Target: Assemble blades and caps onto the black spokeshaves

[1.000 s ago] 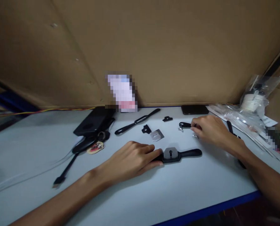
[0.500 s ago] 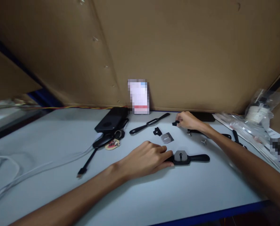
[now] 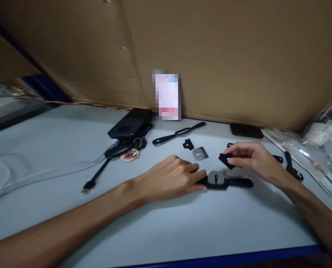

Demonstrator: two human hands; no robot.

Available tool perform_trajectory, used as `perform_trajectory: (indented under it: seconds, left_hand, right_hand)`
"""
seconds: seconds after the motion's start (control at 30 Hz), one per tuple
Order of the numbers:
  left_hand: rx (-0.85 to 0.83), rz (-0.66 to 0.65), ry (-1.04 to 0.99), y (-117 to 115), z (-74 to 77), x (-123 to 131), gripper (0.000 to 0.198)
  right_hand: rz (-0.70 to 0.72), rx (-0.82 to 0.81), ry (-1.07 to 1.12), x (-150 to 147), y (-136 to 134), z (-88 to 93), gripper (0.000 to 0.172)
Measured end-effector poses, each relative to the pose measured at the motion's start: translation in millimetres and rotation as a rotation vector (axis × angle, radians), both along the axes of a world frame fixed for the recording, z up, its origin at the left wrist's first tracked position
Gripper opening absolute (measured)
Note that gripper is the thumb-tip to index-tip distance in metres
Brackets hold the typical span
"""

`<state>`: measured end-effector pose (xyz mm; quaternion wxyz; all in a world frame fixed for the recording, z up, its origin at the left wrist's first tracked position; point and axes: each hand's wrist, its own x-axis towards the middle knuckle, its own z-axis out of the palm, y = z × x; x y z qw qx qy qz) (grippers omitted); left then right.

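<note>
Here the right hand [image 3: 255, 162] pinches a small black cap [image 3: 225, 160] between thumb and fingertips, holding it just above the table [image 3: 182, 230] and just above the spokeshave [image 3: 227, 182]. The grip is nearly closed, only the cap keeping the fingers apart. The left hand [image 3: 173, 178] lies palm down over the left handle of the spokeshave, fingers curled around it and pressing it to the table; the hand covers that handle fully. The spokeshave lies flat, its right handle pointing toward the right forearm, and a screw [image 3: 215, 178] stands up from its middle.

Just behind the left hand lie a silver blade [image 3: 199, 153] and, touching or nearly touching its far corner, a black bracket [image 3: 187, 144]. Farther back a second spokeshave frame [image 3: 178, 133] lies slantwise. Left of it are a black box [image 3: 129, 124], a key fob [image 3: 121, 149] with a ring, a round charm [image 3: 129, 155], and a black cable [image 3: 94, 178] running toward the near left. White cables [image 3: 28, 178] trail off to the left edge.

Behind the right hand a phone [image 3: 246, 130] lies near the cardboard wall [image 3: 224, 56]. A blurred card [image 3: 168, 96] leans against that wall. To the right sit plastic bags [image 3: 308, 145] and a black tool [image 3: 291, 169].
</note>
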<state>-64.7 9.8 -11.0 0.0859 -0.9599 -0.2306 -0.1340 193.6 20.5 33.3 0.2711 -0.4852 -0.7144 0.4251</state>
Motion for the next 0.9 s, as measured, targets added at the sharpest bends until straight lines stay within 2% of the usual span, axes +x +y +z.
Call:
perform_trajectory:
  seconds: [0.2,0.43,0.73,0.9]
  left_hand:
    - [0.067,-0.026,0.004,0.6,-1.9,-2.0,0.045]
    - [0.050,-0.034,0.009,0.6,-1.4,-2.6,0.045]
    - [0.042,-0.022,0.007,0.1,-2.3,-2.2,0.046]
    - [0.031,-0.022,0.008,0.3,-1.6,-1.8,0.045]
  right_hand:
    - [0.063,0.157,-0.115,-15.3,-14.7,-10.3,0.016]
    - [0.091,0.188,-0.171,-23.5,-22.2,-14.9,0.016]
    - [0.057,0.204,-0.191,-27.3,-27.3,-17.1,0.015]
    - [0.066,0.332,-0.254,-28.4,-29.0,-24.1,0.015]
